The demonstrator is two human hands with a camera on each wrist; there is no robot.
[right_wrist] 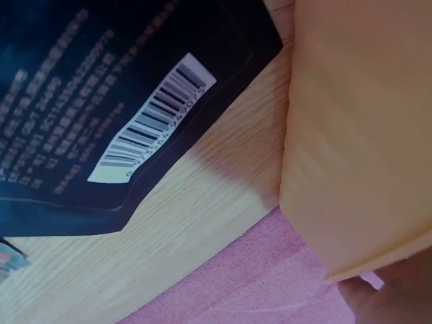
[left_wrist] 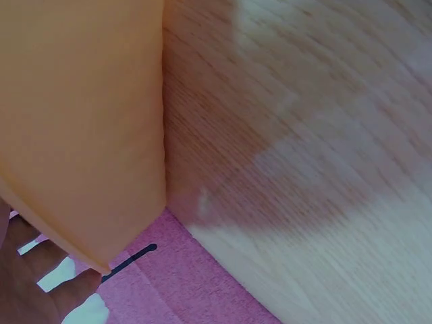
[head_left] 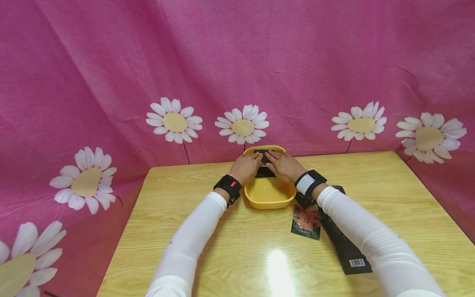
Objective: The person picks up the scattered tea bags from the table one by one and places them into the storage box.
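"Pink cloth (head_left: 297, 62) is hanging behind the wooden table (head_left: 159, 206), and the yellow tray (head_left: 271, 192) is sitting toward the far edge. Which way is it pointing?"

"Its long axis is running away from the person, one rounded end facing the cloth. A black packet (head_left: 265, 171) is lying inside, in the far half"

"And that packet's own long axis?"

"I can't tell; the hands are covering too much. Left hand (head_left: 246, 167) and right hand (head_left: 285, 166) are reaching over the sides, fingers stretching loosely across the packet, not curling round it. Whether they're pressing, I can't tell"

"What's lying nearer us?"

"One long barcoded packet (head_left: 345, 243) is slanting partly under the right sleeve (head_left: 371, 239), its barcode end pointing toward the person, and a small packet (head_left: 306, 222) is lying just beside it"
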